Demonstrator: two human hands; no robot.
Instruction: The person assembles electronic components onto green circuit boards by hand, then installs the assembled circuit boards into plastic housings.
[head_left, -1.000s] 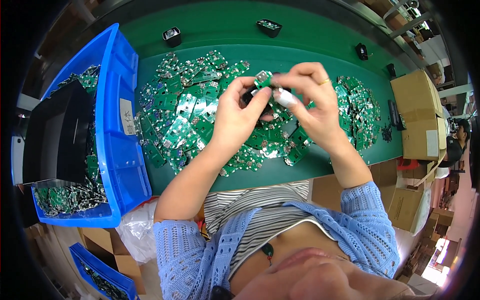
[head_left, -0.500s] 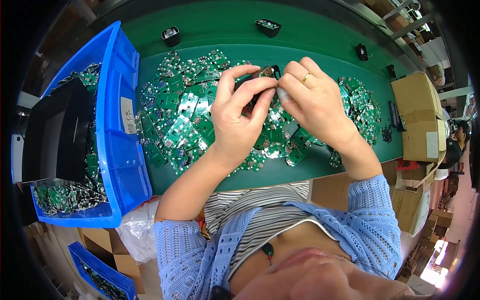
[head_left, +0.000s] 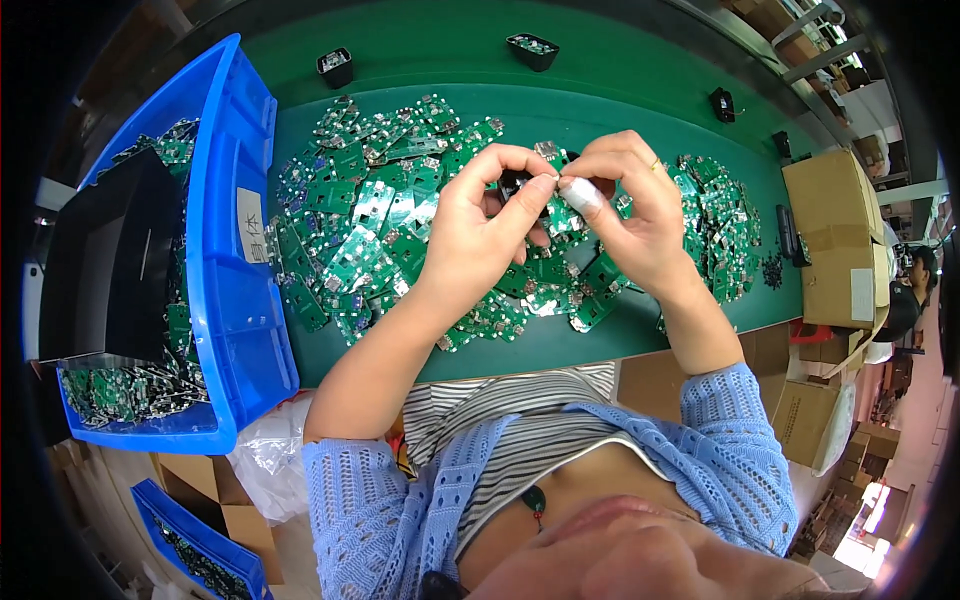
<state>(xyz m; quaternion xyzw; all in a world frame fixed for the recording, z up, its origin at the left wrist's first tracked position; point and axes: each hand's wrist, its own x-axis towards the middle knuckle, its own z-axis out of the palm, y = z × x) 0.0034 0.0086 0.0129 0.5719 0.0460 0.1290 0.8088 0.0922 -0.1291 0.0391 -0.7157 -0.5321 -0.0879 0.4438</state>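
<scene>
Over a heap of green circuit boards, both of my hands meet with their fingertips almost touching. My left hand is closed around a small black plastic part, mostly hidden by the fingers. From the other side, my right hand pinches thumb against forefinger right at the left thumb's tip. Something tiny and pale shows between the tips, too small to name. White tape wraps the right thumb, and a ring sits on a finger of that hand.
A blue bin at the left holds more boards and a black box. Small black cups stand along the back of the green table. Another board pile lies right, near a cardboard box. A person is far right.
The right hand has turned and dropped slightly, so its taped thumb now shows. The left fingers have curled in around the black part, which has moved lower between the hands.
</scene>
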